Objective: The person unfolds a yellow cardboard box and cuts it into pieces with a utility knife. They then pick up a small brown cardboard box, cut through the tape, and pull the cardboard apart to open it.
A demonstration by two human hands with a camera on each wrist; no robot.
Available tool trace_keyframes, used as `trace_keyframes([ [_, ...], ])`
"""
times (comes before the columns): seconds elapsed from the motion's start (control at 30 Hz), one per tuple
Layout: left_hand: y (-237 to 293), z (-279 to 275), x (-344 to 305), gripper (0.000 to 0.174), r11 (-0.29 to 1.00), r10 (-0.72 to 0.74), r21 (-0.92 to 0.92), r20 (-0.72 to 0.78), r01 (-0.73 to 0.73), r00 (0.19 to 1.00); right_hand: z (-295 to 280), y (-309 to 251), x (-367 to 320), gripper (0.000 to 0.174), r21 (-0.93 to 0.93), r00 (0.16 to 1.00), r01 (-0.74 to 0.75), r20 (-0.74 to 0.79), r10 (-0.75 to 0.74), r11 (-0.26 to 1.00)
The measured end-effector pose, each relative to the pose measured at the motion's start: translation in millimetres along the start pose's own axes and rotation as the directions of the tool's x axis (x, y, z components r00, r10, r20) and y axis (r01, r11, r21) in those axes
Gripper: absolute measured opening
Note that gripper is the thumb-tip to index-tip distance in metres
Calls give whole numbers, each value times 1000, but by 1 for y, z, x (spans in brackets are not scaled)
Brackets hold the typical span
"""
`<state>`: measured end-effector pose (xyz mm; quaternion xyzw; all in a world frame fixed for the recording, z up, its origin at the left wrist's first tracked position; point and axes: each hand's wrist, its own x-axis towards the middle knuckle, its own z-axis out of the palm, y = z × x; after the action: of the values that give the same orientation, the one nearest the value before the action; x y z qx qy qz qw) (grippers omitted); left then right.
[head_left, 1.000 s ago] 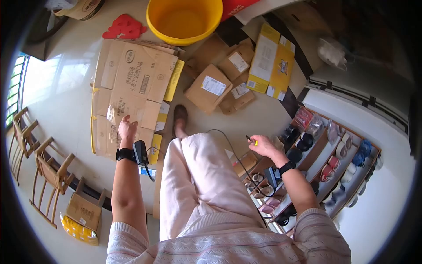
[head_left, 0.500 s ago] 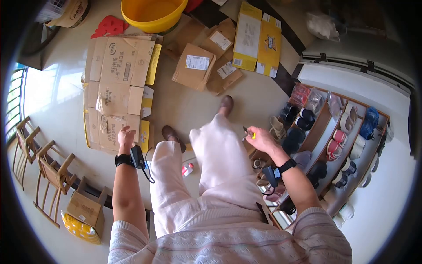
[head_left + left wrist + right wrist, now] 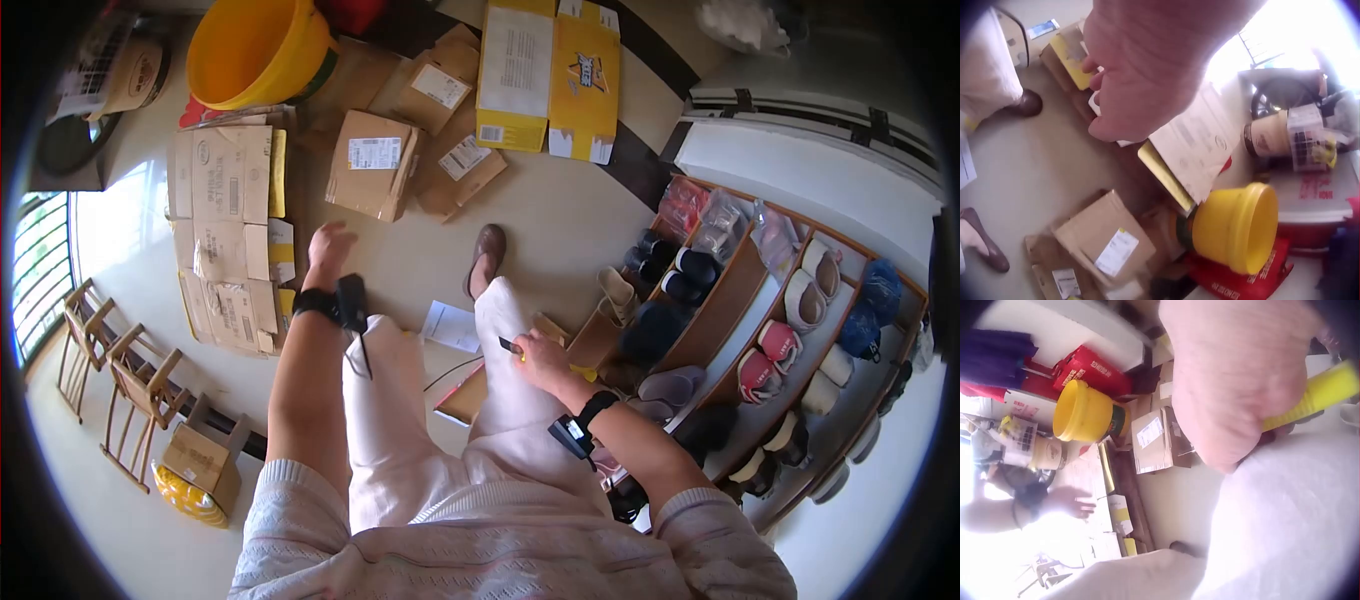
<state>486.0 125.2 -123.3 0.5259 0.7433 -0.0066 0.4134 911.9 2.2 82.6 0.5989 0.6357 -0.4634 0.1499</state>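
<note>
R hand w/ yel knife now over wrinkly trousers

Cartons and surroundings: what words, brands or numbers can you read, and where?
Nothing reads clearly.
Flattened cartons, print: too small.
Brown box, white label: too small.
Yellow carton, bold logo: blurred.
Red item, white characters: blurred.
Tan tub, dark mark: blurred.
Pale container, red characters: blurred.

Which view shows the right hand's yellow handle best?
Right wrist: yellow handle juts out large from the right hand. Head: only a small yellow bit plus dark blade. Left wrist: can't make it out.
</note>
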Motion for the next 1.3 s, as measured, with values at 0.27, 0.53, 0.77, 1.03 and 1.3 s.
trace_keyframes([
  [0.27, 163, 70, 117, 17, 601, 712, 93, 388, -794, 585, 17, 21, -14, 19, 248, 993, -54, -84, 78, 967],
  [0.53, 220, 202, 188, 13, 540, -136, -634, 583, 553, 801, 11, 19, -22, 32, 515, 980, -198, 72, 188, 834],
  [0.77, 247, 252, 224, 20, 553, -223, -692, 414, 464, 883, 0, 32, -14, 18, 554, 977, -130, -72, 203, 822],
  [1.03, 256, 253, 230, 16, 354, -272, -797, 412, 489, 870, -12, 38, -10, 18, 489, 978, -129, -84, 193, 863],
  [1.3, 340, 68, 104, 18, 108, 174, -959, 279, 264, 944, -16, 23, -1, 18, 323, 983, -65, -140, 116, 944],
])
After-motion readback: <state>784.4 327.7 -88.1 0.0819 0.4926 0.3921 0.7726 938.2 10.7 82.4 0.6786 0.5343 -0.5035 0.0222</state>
